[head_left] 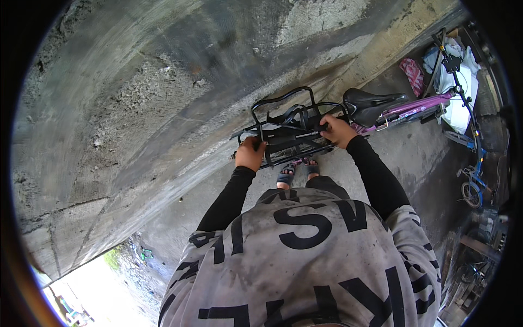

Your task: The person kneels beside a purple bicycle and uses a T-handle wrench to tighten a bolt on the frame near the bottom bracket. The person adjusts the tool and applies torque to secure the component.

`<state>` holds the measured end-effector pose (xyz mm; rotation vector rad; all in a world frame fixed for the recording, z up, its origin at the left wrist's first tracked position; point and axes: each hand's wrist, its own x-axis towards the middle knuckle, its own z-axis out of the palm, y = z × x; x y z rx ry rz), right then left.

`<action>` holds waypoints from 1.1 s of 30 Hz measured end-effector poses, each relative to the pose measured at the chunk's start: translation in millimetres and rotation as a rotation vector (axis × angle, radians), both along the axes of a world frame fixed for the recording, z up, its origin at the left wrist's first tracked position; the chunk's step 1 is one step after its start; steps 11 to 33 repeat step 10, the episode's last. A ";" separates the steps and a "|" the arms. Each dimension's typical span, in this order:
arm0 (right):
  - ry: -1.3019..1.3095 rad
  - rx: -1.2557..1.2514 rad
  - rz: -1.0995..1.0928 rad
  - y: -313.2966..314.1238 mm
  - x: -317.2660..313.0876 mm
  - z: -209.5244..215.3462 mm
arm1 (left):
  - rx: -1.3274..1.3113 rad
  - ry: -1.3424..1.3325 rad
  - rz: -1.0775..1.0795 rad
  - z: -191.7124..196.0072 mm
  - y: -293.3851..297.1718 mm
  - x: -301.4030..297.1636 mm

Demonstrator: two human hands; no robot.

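Observation:
A purple bicycle [419, 106] with a black saddle [370, 103] stands along a rough concrete wall. Its black metal rear rack [289, 117] is right in front of me. My left hand [250, 154] grips the near left side of the rack. My right hand [338, 131] is closed on the rack's right side, just behind the saddle. Both arms wear black sleeves. Below the rack I see my feet in sandals [297, 173] on the concrete floor.
The grey concrete wall [163, 98] fills the left and top. White bags and a red patterned bag [414, 73] lie near the handlebars. A small blue bicycle [474, 180] and clutter stand at the right. Bright daylight shows at the lower left.

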<state>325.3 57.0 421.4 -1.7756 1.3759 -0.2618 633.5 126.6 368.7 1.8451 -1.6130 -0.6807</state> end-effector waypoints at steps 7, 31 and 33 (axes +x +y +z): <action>-0.274 -0.322 -0.303 52.4 -11.5 56.1 | -0.031 0.244 0.003 60.2 5.4 0.4; -0.436 -0.303 -0.353 77.2 -5.5 82.3 | 0.063 0.437 -0.082 67.6 -4.7 -13.5; -0.436 -0.303 -0.353 77.2 -5.5 82.3 | 0.063 0.437 -0.082 67.6 -4.7 -13.5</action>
